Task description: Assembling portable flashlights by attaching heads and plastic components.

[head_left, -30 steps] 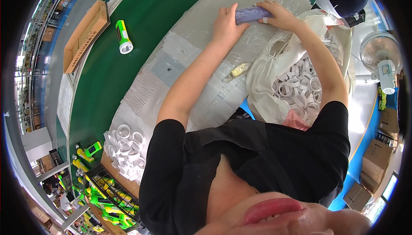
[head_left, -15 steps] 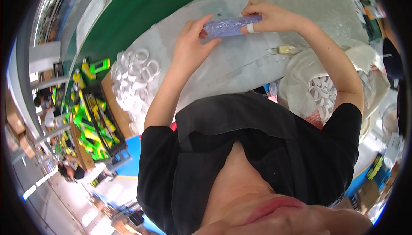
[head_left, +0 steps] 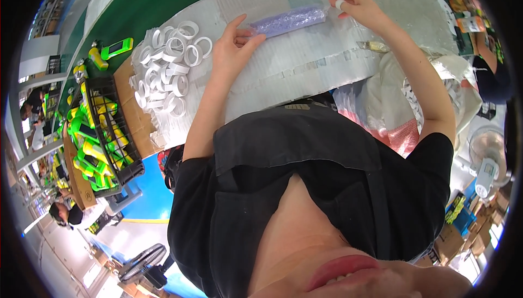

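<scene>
A crinkled, translucent purple plastic roll (head_left: 289, 22) lies lengthwise on the pale table covering in front of me. My left hand (head_left: 235, 45) is at its left end, thumb and fingers apart; whether it touches the roll is hard to tell. Off the right end, my right hand (head_left: 357, 8) hovers with its fingers loosely bent and spread. White bands wrap the thumb and a finger of that hand. Nothing shows between its fingers. Left of my left forearm is a heap of white rings (head_left: 177, 84).
A small knife-like tool with a yellowish handle (head_left: 373, 46) lies near my right forearm. A black crate (head_left: 117, 170) of green and yellow devices stands at left, with a loose green device (head_left: 117, 48) beyond. A whitish sack (head_left: 378, 94) sits below my right arm; a fan (head_left: 485, 159) stands at right.
My right hand has let go of the roll's right end and moved away to the right. My left hand stays by the left end. The whole view has shifted slightly.
</scene>
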Motion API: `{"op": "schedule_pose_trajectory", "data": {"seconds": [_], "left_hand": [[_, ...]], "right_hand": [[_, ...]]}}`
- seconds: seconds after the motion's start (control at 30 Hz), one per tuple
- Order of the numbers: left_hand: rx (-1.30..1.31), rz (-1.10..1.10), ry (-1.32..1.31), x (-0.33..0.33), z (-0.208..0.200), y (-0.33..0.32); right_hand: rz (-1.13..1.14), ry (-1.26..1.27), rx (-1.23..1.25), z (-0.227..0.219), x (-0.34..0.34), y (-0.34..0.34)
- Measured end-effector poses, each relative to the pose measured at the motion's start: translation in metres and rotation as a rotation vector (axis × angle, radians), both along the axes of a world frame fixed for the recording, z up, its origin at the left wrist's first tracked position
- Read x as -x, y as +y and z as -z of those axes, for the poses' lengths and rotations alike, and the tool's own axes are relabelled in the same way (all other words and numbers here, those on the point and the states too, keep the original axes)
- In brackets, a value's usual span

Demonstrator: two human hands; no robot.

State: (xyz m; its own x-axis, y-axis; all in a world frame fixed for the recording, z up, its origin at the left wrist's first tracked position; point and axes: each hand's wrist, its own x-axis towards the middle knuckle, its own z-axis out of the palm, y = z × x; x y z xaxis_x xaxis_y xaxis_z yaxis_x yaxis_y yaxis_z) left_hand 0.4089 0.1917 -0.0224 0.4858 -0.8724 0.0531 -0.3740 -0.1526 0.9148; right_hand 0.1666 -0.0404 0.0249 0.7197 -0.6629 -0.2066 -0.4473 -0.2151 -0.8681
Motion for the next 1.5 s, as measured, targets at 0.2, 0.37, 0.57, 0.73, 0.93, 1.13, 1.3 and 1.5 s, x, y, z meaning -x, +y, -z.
{"op": "schedule_pose_trajectory", "data": {"seconds": [0.2, 0.37, 0.57, 0.73, 0.93, 1.13, 1.3, 1.5], "left_hand": [[0.013, 0.120, 0.004, -0.005, -0.008, 0.001], [0.005, 0.083, -0.055, -0.006, -0.004, -0.003], [0.049, 0.086, -0.053, -0.004, -0.003, -0.004], [0.016, 0.117, -0.030, -0.008, -0.001, -0.011], [-0.095, 0.100, -0.009, -0.007, -0.016, -0.016], [-0.133, 0.076, 0.096, -0.012, -0.015, -0.020], [-0.161, 0.093, 0.096, -0.016, -0.018, -0.024], [-0.184, 0.069, 0.167, -0.021, -0.020, -0.032]], "right_hand": [[-0.091, 0.034, 0.069, 0.004, 0.011, 0.015], [-0.165, 0.032, 0.441, 0.003, 0.007, 0.023], [-0.255, -0.014, 0.645, 0.011, 0.003, 0.020], [-0.269, -0.101, 0.846, 0.019, 0.007, 0.016], [-0.148, -0.129, 0.719, 0.024, 0.009, 0.013], [0.014, -0.085, 0.198, 0.029, -0.004, 0.017], [0.157, -0.153, 0.022, 0.030, -0.007, 0.009], [0.262, -0.255, -0.207, 0.019, 0.001, 0.004]]}}
